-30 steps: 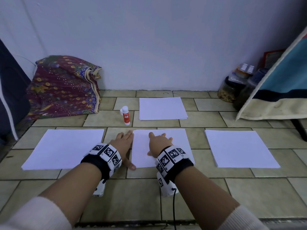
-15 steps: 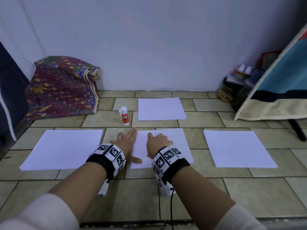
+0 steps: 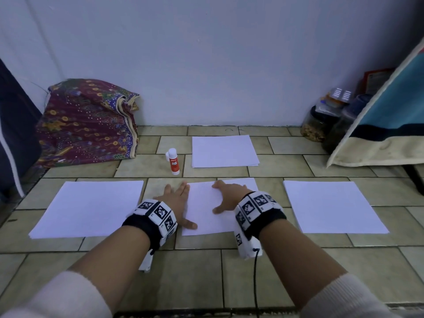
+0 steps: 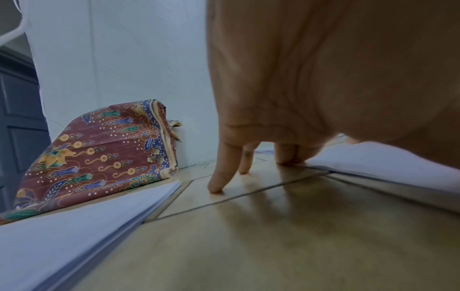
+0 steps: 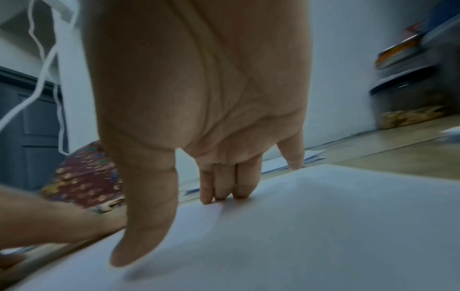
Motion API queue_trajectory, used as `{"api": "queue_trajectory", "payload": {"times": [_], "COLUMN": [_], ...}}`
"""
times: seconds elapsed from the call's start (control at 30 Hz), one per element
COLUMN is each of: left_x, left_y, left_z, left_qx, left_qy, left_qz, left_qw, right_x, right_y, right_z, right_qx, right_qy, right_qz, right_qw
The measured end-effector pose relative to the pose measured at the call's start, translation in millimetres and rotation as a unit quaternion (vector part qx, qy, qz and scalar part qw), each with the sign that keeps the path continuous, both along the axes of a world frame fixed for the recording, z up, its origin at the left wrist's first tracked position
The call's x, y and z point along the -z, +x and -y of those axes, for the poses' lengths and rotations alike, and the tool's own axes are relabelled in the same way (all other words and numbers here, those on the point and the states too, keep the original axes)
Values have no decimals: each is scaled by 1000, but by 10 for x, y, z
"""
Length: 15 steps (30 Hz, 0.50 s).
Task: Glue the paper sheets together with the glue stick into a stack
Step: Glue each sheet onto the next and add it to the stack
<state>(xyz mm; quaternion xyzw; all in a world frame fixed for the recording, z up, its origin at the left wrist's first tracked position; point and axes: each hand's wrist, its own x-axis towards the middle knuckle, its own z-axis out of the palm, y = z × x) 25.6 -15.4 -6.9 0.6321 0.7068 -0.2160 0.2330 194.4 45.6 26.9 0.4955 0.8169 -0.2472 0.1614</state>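
Observation:
Four lots of white paper lie on the tiled floor: a left stack [image 3: 89,208], a middle sheet [image 3: 206,207], a right stack [image 3: 332,206] and a far stack [image 3: 223,151]. A white and red glue stick [image 3: 173,162] stands capped beside the far stack. My left hand [image 3: 177,203] lies flat with straight fingers [image 4: 219,177] on the floor at the middle sheet's left edge, thumb on the paper. My right hand [image 3: 227,196] presses flat on the middle sheet [image 5: 298,226], fingers [image 5: 224,187] spread and straight. Neither hand holds anything.
A folded patterned cloth [image 3: 87,125] leans on the wall at the back left. Jars [image 3: 321,122] and a blue and cream cloth [image 3: 390,125] over furniture stand at the back right. A cable [image 3: 254,278] hangs from my right wrist.
Both hands have slid slightly over the middle sheet; the right thumb has spread outward and the right hand sits a little further right. The papers and glue stick have not moved.

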Motion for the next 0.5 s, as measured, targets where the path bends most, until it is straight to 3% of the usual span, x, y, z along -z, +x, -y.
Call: {"api": "queue_trajectory", "payload": {"times": [0.17, 0.33, 0.5], "left_x": [14, -8, -96], "left_y": [-32, -31, -12], "left_z": [-4, 5, 23], "left_qx": [7, 13, 27], "left_qy": [-3, 0, 20], "left_qz": [-2, -2, -21], "left_qw": [1000, 1000, 999], "right_x": [44, 67, 32], "right_y": [449, 447, 265], "right_z": [-202, -250, -171], "right_qx": [68, 92, 95], "right_qy": [17, 55, 128], "right_qz": [10, 19, 118], "right_qw": [997, 994, 980]}}
